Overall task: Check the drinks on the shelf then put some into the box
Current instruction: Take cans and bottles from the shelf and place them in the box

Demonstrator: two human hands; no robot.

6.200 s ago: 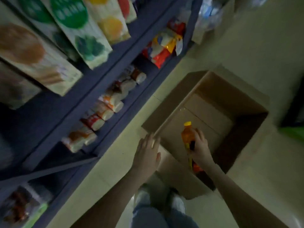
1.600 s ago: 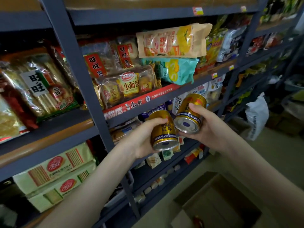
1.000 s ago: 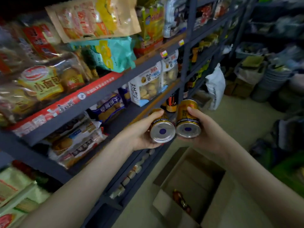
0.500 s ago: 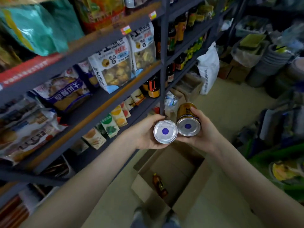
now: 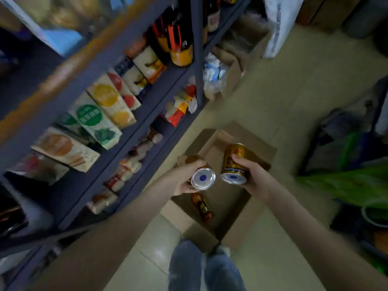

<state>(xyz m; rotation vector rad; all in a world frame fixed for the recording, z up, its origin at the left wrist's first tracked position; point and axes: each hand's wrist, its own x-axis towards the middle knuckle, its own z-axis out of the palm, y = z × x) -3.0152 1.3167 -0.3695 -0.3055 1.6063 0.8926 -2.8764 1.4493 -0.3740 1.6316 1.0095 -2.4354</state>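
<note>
Both cans are now brought lower, over the box [image 5: 237, 219]: the left can [image 5: 202, 178] is gripped by the left hand [image 5: 184, 177], the right can [image 5: 234, 162] by the right hand [image 5: 254, 177]. Placing is under way; a set-down beside the bottle [image 5: 202, 206] is called for.

Upper left, shelf packets [image 5: 63, 17] were blurred past reading, side of the left can [image 5: 203, 178] lay mostly behind the left grip [image 5: 184, 175], near corner of the box [image 5: 237, 227] sat under jeans [image 5: 189, 267].
</note>
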